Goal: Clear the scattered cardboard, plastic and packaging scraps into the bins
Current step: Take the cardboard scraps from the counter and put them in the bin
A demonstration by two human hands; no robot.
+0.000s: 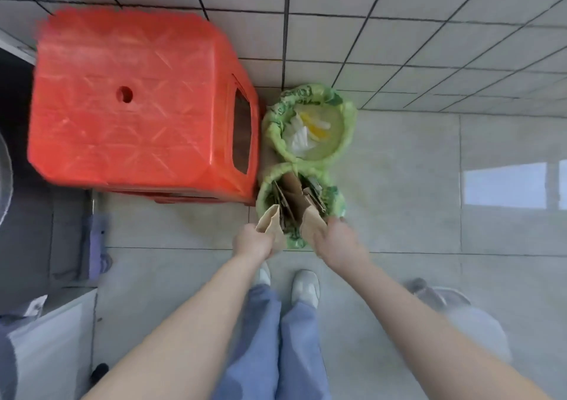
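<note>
Two small bins lined with green bags stand on the tiled floor, pressed against the side of a red plastic stool on their left, with the tiled wall just behind the far one. To their right the floor lies open; nearer the camera stand the person's white shoes and blue trousers.

The far bin holds white and yellow plastic scraps at its bottom. The near bin is crammed with brown cardboard pieces standing on edge, several poking above the rim.

Both bare arms reach forward and down to the near bin. The left hand is curled round the lower end of a pale folded cardboard strip, whose upper end leans over the near-left rim. The right hand grips a brown cardboard piece at the near-right rim (its fingertips are blurred, but the fingers wrap the card's edge), with that piece's far end already among the others inside the bin.
</note>
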